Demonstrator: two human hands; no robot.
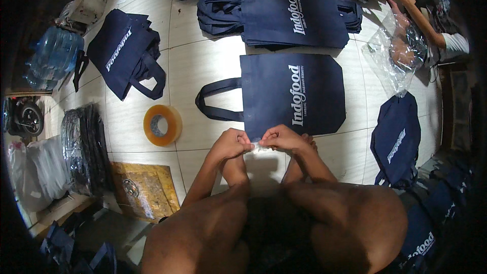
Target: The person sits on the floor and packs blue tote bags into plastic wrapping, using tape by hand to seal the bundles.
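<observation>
Both my hands meet between my knees, just below the near edge of a navy tote bag (299, 91) lying flat with its handle to the left. Thumb and fingers of my left hand (234, 142) pinch one side of a small whitish, see-through piece (257, 145). The fingertips of my right hand (282, 139) pinch its other side. Whether it is tape or plastic film is too small to tell. On the floor to the left lies a roll of clear tape (174, 125) with a yellowish edge.
Stacked navy tote bags (269, 20) lie beyond, with another pile (122, 45) at the left. At the right are a navy bag (398, 139), clear plastic wrapping (388, 45) and a co-worker's arms (423, 18). Water jugs (53, 53) and wrapped black bundles (83, 147) stand at the left.
</observation>
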